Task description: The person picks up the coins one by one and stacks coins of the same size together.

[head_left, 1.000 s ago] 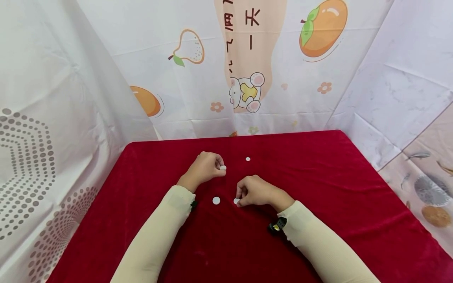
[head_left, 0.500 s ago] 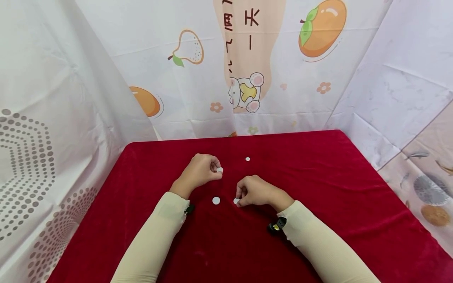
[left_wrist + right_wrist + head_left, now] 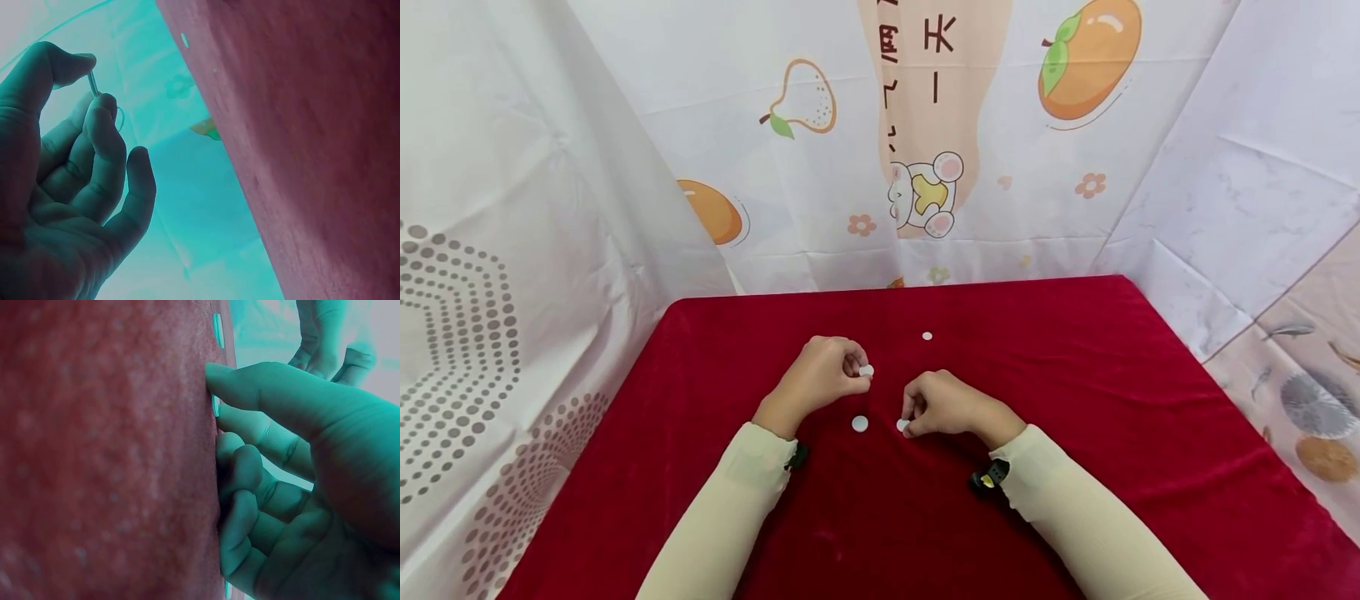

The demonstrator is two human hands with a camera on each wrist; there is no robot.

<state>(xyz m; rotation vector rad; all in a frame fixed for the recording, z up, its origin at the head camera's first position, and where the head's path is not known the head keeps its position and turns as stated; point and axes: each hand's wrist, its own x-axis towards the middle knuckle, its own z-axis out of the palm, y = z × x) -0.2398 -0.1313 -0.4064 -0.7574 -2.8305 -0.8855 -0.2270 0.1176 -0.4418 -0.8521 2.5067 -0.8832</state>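
Note:
My left hand (image 3: 820, 375) pinches a small white disc (image 3: 867, 370) between thumb and fingertips. In the left wrist view that disc (image 3: 93, 83) appears edge-on as a thin sliver, held clear of the cloth. To the right and nearer me, my right hand (image 3: 951, 405) has its thumb and forefinger about a second white disc (image 3: 902, 425), which lies at the cloth in the right wrist view. A third white disc (image 3: 860, 423) lies flat on the table between the two forearms. Its underside is hidden.
A smaller-looking white disc (image 3: 927, 336) lies farther back. Red velvety cloth (image 3: 1045, 350) covers the table, with slight wrinkles on the right. A printed white curtain (image 3: 820, 183) hangs behind the back edge, and more curtains stand at both sides.
My left hand has drawn back toward me and slightly left, carrying its disc nearer to the disc lying between the forearms. My right hand has kept its place.

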